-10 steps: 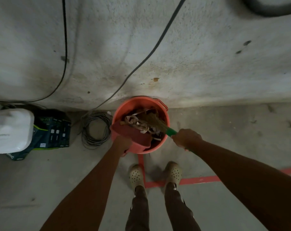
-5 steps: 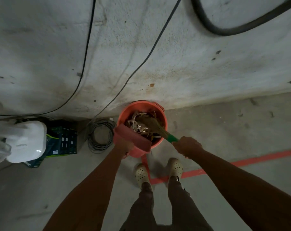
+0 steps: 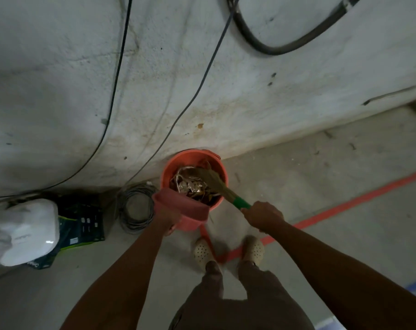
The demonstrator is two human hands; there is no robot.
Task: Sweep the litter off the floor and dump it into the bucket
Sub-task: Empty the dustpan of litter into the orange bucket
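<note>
An orange bucket [image 3: 190,158] stands on the concrete floor against the wall, just ahead of my feet. Litter [image 3: 190,185] of paper strips and dry scraps lies inside it. My left hand [image 3: 167,219] grips the handle of a red dustpan [image 3: 178,203], which is tipped over the bucket's near-left rim. My right hand [image 3: 261,216] grips the green handle of a straw broom [image 3: 216,182]; its bristles reach down into the bucket over the litter.
A coil of grey wire [image 3: 136,208] lies left of the bucket. Further left sit a dark green box [image 3: 83,220] and a white sack [image 3: 23,232]. Cables [image 3: 116,91] and a black hose [image 3: 273,48] hang along the wall. Red floor tape [image 3: 345,206] runs right.
The view has tilted up, so the bucket sits lower in frame. The dustpan has dropped toward the bucket's near-left rim, and the broom bristles have pushed deeper among the litter.
</note>
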